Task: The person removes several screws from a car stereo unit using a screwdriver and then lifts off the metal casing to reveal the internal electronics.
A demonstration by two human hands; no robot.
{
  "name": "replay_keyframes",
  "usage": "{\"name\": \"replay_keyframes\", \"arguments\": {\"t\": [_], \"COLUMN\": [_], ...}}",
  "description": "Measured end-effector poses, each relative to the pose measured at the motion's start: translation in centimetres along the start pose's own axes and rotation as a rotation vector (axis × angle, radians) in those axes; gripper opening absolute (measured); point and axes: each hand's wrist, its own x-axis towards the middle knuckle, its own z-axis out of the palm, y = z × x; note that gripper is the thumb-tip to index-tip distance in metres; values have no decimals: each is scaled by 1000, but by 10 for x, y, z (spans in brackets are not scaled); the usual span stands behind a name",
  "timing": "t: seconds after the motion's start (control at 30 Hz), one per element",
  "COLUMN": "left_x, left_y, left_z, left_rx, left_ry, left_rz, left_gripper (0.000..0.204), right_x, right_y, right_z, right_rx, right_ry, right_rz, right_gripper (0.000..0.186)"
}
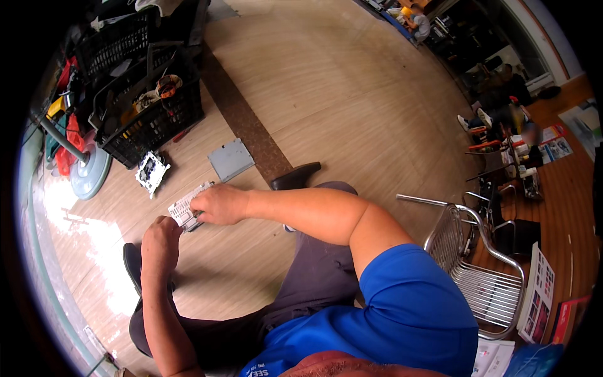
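Note:
Between my hands is a whitish, slotted rectangular part [182,212], perhaps from a taken-apart device; its exact kind I cannot make out. My right hand [221,204] grips its right side, fingers curled over the edge. At its lower left corner, my left hand [161,242] has its fingers bent and pressed together against the part. The fingertips of both hands are partly hidden. On the floor beyond lie a flat grey metal plate [232,160] and, to its left, a white frame with black pieces inside [152,173].
A black plastic crate [154,129] of tools and loose parts stands at the far left, beside a round pale stand base [91,173]. To my right are a metal chair [480,286] and a wooden table [559,207]. Other people sit farther off at the upper right.

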Motion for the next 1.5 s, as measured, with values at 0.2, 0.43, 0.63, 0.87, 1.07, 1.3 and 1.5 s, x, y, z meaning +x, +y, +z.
{"name": "replay_keyframes", "arguments": {"t": [0.2, 0.43, 0.63, 0.87, 1.07, 1.3, 1.5], "left_x": [1, 0, 1, 1, 0, 0, 1], "left_y": [1, -6, -4, 1, 0, 2, 0], "left_z": [3, 6, 7, 2, 2, 2, 3], "left_rx": [-13, -17, -27, -19, -23, -10, 6], "left_ry": [9, -5, 8, -18, -18, -12, -26], "left_rz": [27, 1, 8, -11, -2, -2, 4], "left_gripper": [12, 11, 10, 9, 10, 11, 12], "right_x": [-4, 0, -2, -1, -1, -2, -2], "right_y": [1, 0, 0, -1, 0, -1, -3], "right_z": [1, 0, -1, -1, 2, 0, -3], "right_rx": [28, 6, -7, 4, 2, 17, 4], "right_ry": [21, -19, -32, -21, -9, -5, -38], "right_rz": [18, 12, 24, 20, 12, 0, 26], "right_gripper": [20, 21, 21, 20, 19, 20, 20]}}
